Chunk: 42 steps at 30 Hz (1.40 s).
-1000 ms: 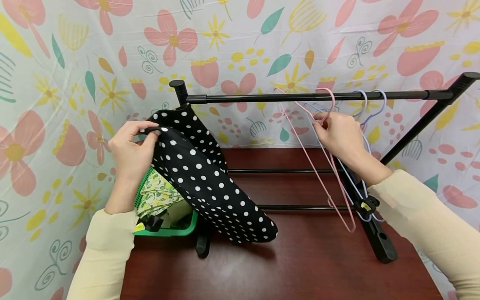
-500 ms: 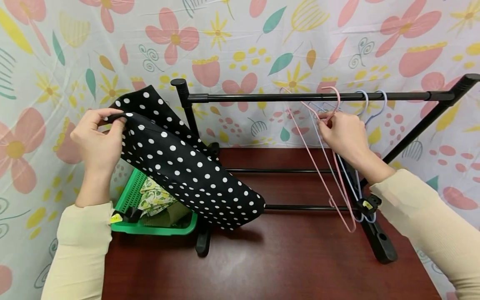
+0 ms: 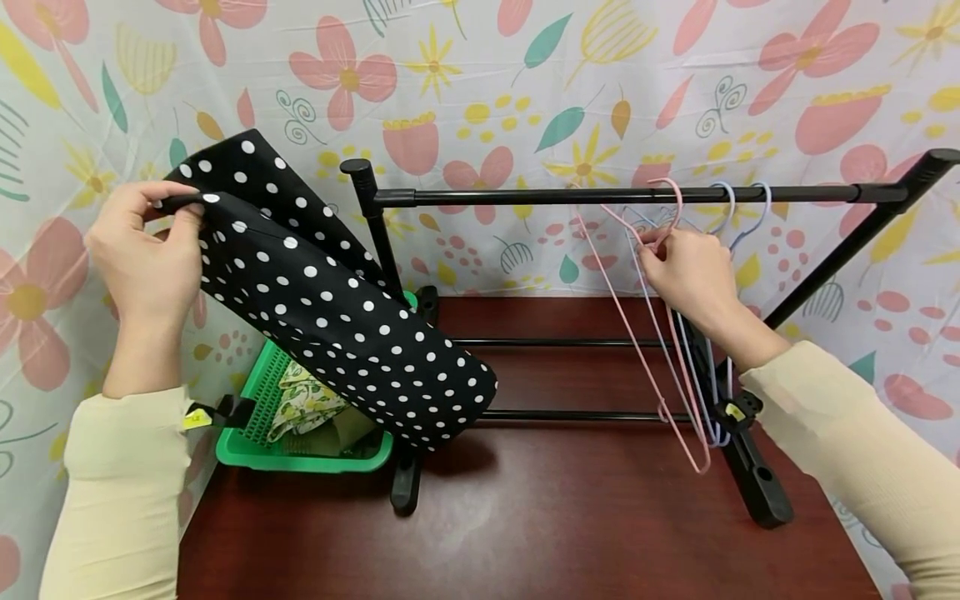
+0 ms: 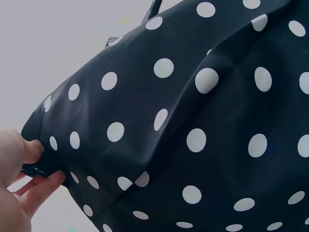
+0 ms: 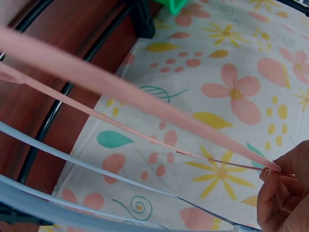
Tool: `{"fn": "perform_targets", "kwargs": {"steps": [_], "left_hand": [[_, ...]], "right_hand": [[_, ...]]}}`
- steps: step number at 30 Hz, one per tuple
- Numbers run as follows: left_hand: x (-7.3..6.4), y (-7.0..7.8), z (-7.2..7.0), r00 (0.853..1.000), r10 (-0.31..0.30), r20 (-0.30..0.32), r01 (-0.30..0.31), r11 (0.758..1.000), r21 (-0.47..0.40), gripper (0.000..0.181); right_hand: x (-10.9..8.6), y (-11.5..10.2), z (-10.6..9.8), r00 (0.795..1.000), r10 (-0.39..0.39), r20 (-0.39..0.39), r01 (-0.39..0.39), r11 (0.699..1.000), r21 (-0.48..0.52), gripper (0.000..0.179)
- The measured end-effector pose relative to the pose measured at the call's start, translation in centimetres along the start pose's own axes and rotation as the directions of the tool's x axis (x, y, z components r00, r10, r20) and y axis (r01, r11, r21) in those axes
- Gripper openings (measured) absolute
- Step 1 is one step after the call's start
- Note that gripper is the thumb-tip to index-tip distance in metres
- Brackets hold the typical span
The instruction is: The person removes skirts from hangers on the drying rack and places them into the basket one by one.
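Observation:
My left hand (image 3: 146, 250) pinches the top edge of a black garment with white dots (image 3: 322, 308); its exact kind is hidden by the folds. The cloth slants down to the right, passing in front of the rack's left post and over part of the green basket (image 3: 300, 460). In the left wrist view, thumb and fingers grip a corner of the dotted cloth (image 4: 183, 111). On the right, my right hand (image 3: 693, 271) pinches a pink hanger (image 3: 678, 408) just under its hook, which is at the black bar (image 3: 525, 197). The right wrist view shows the pink hanger's arms (image 5: 130, 99) running to my fingertips.
Several blue hangers (image 3: 761, 208) hang on the bar behind and right of my right hand. Yellow-green printed cloth (image 3: 307, 404) and olive cloth (image 3: 341, 433) lie in the basket. The rack's right foot (image 3: 761, 492) stands on the brown table (image 3: 562, 525); a floral curtain (image 3: 480, 83) is behind.
My left hand has moved left and up with the dotted garment, drawing it away from the hangers and uncovering more of the basket. My right hand has shifted slightly right with the pink hanger.

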State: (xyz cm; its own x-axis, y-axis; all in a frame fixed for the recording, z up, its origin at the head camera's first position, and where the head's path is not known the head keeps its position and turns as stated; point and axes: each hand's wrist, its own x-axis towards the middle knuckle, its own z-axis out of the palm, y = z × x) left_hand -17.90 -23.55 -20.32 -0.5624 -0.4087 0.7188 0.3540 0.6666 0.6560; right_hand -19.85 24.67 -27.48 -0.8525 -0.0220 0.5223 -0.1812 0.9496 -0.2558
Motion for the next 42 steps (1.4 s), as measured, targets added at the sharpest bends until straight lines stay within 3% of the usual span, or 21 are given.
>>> {"fn": "perform_targets", "kwargs": {"steps": [4, 11, 15, 17, 19, 22, 25, 27, 31, 34, 37, 42], "left_hand": [[0.3, 0.7, -0.8, 1.000, 0.024, -0.016, -0.024, 0.999, 0.028, 0.014], [1.3, -1.4, -1.6, 0.992, 0.125, -0.028, -0.121, 0.987, 0.108, 0.014], [2.0, -2.0, -2.3, 0.982, 0.187, -0.035, -0.182, 0.977, 0.111, 0.015], [2.4, -1.9, -2.8, 0.982, 0.186, -0.045, -0.179, 0.976, 0.123, 0.015], [2.8, -2.2, -3.4, 0.986, 0.164, -0.036, -0.157, 0.978, 0.135, 0.017], [3.2, -2.1, -4.3, 0.999, 0.040, -0.003, -0.039, 0.987, 0.154, 0.021], [3.4, -2.0, -4.9, 0.998, -0.054, 0.041, 0.048, 0.987, 0.150, 0.024], [3.5, -2.0, -5.0, 0.996, -0.066, 0.059, 0.056, 0.985, 0.162, 0.025], [3.4, -2.3, -4.4, 0.996, 0.077, 0.051, -0.086, 0.975, 0.203, 0.023], [3.4, -2.8, -3.6, 0.977, 0.210, 0.038, -0.213, 0.953, 0.215, 0.023], [3.1, -3.2, -2.6, 0.963, 0.264, 0.056, -0.270, 0.945, 0.187, 0.022], [2.5, -4.0, -0.8, 0.969, 0.233, 0.081, -0.245, 0.949, 0.197, 0.023]], "right_hand": [[0.0, 0.1, 0.2, 1.000, 0.002, 0.007, -0.002, 1.000, 0.008, 0.028], [-0.1, 0.3, 0.5, 1.000, 0.014, 0.022, -0.014, 1.000, 0.015, 0.028], [-0.1, 0.3, 0.7, 1.000, 0.011, 0.025, -0.011, 1.000, 0.014, 0.028], [-0.1, 0.3, 0.7, 1.000, 0.007, 0.021, -0.007, 1.000, 0.011, 0.028], [-0.1, 0.3, 0.7, 1.000, 0.006, 0.020, -0.007, 1.000, 0.014, 0.027], [0.0, 0.3, 0.7, 1.000, 0.000, 0.022, 0.000, 1.000, 0.016, 0.027], [0.0, 0.2, 0.9, 1.000, -0.009, 0.023, 0.008, 1.000, 0.016, 0.027], [0.0, 0.2, 0.9, 1.000, -0.008, 0.025, 0.007, 1.000, 0.014, 0.027], [-0.1, 0.2, 0.8, 1.000, 0.004, 0.029, -0.004, 1.000, 0.012, 0.027], [-0.2, 0.2, 0.7, 0.999, 0.013, 0.033, -0.013, 1.000, 0.014, 0.028], [-0.2, 0.3, 0.7, 0.999, 0.025, 0.042, -0.025, 1.000, 0.015, 0.029], [-0.2, 0.5, 0.7, 0.997, 0.042, 0.059, -0.043, 0.999, 0.010, 0.027]]}}
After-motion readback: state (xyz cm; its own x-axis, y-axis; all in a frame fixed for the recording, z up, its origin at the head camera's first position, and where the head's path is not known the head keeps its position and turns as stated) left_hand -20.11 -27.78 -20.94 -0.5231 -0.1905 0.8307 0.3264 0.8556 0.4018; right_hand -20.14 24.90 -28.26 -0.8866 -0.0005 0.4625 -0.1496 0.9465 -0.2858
